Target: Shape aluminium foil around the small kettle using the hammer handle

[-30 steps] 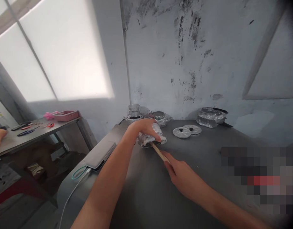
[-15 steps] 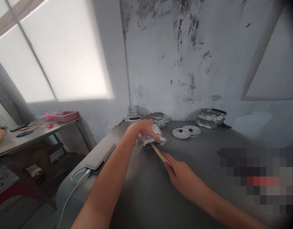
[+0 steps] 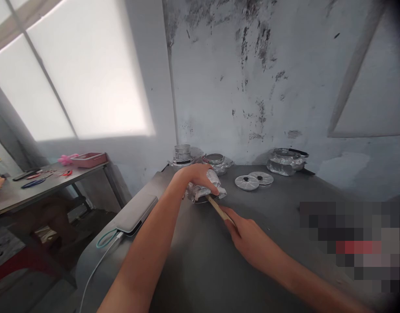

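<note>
My left hand lies over a foil-wrapped small pan on the grey table, gripping it from above. A wooden handle sticks out of the pan toward me. My right hand is closed around the near end of that handle. The pan's inside is hidden under my left hand and the foil.
Two round lids, a foil-covered pot, a foil bowl and a metal stacked piece stand by the stained wall. A grey power bank with a cable lies at the table's left edge. A side table with a pink tray and tools stands to the left.
Hardly anything has moved: both hands keep their hold on the pan and handle. The view has shifted slightly.
</note>
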The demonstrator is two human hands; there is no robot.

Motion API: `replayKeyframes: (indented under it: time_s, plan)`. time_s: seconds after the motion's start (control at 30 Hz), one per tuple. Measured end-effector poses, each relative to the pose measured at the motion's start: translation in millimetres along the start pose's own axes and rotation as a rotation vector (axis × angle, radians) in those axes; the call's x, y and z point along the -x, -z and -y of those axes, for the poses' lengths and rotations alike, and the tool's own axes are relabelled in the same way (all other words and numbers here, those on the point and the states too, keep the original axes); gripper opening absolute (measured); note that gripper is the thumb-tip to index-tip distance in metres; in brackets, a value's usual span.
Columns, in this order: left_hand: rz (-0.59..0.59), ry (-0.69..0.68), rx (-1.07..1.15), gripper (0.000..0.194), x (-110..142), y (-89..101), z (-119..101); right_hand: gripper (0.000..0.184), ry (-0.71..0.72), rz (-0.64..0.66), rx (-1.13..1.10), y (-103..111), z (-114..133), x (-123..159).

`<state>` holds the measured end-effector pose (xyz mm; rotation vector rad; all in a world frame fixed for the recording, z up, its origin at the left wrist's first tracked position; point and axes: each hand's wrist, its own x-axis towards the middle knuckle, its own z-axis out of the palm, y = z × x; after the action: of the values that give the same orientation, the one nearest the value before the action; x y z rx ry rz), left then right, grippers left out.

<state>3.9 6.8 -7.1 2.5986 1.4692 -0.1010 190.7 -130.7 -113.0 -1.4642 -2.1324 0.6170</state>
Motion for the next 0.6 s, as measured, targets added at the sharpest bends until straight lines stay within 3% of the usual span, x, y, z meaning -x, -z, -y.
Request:
replayKeyframes:
  time_s: [0.13,0.33,0.6]
  plan:
    - [-0.009,-0.005,0.004,0.112,-2.2,-0.9,3.3,0.045,-0.027,-0.038,-0.014,-0.2,2.3,1.1]
    - [0.005,0.001,0.001,0.116,-1.2,0.3,1.4,0.043,-0.023,0.025,0.01,-3.4,-1.8,0.3]
    - [0.013,0.004,0.003,0.118,1.4,0.9,-2.2,0.043,0.006,-0.036,0.022,-0.6,2.6,1.1]
